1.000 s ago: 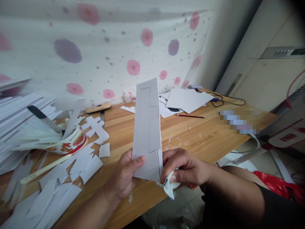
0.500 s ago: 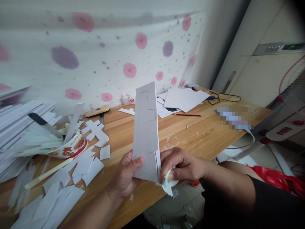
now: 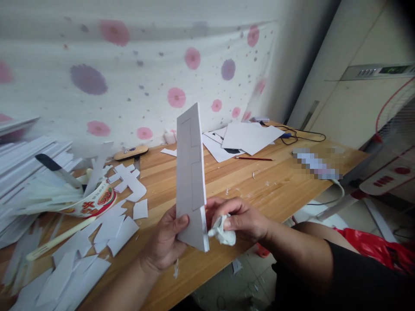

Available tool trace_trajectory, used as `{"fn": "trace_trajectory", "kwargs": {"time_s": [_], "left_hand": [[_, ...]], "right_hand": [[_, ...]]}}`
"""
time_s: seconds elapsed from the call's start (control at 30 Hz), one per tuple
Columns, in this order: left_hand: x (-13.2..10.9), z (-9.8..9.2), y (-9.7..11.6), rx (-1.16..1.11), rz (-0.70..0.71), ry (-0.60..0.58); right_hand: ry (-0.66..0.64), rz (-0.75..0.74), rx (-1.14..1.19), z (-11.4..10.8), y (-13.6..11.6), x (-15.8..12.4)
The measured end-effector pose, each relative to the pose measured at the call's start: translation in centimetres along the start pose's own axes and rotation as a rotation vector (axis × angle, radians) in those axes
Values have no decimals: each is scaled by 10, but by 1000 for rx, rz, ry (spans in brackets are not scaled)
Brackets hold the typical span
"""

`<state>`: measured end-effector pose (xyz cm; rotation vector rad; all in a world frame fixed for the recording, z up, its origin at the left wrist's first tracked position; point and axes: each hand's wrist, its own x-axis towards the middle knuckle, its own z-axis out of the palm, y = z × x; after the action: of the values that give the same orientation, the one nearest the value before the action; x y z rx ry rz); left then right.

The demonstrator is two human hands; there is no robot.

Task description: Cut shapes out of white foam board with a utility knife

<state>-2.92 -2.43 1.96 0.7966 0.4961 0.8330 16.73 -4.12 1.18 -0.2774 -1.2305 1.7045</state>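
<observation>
My left hand [image 3: 168, 237] grips the lower left edge of a white foam board [image 3: 188, 172], thumb on its near face. Pencil lines trace a stepped outline on that face, and the board stands nearly upright above the table. At its lower right edge, my right hand [image 3: 241, 218] pinches a crumpled white tissue [image 3: 223, 231] between thumb and fingers. Some right fingertips pass behind the board and are hidden. A short layer or strip shows along the board's lower right edge.
On the left stand a paper noodle bowl [image 3: 97, 201] full of strips, a pale plastic stick [image 3: 61, 237], cut foam pieces [image 3: 125, 233] and stacked white boards [image 3: 29, 172]. A pencil [image 3: 254, 158], white sheets [image 3: 249, 136] and a blurred-out device [image 3: 316, 164] lie to the right on the wooden table [image 3: 158, 185].
The board has turned so its right edge faces me more, and has shifted slightly left. My right hand has moved up and left with the tissue.
</observation>
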Motion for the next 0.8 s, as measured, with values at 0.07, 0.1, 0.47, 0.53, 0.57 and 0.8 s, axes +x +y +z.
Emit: {"fn": "trace_trajectory", "kwargs": {"time_s": [0.07, 0.1, 0.47, 0.53, 0.57, 0.8], "left_hand": [[1, -1, 0, 18, -11, -23], [2, -2, -1, 25, -16, -27], [9, -3, 2, 80, -7, 114], [9, -2, 1, 88, 6, 140], [8, -1, 0, 90, 16, 158], [4, 7, -7, 70, 111, 234]], "right_hand": [[73, 2, 57, 0, 1, 0], [105, 8, 66, 0, 2, 0], [300, 18, -105, -7, 1, 2], [310, 26, -151, -8, 1, 2], [318, 18, -169, -9, 2, 2], [476, -104, -157, 4, 14, 1]]}}
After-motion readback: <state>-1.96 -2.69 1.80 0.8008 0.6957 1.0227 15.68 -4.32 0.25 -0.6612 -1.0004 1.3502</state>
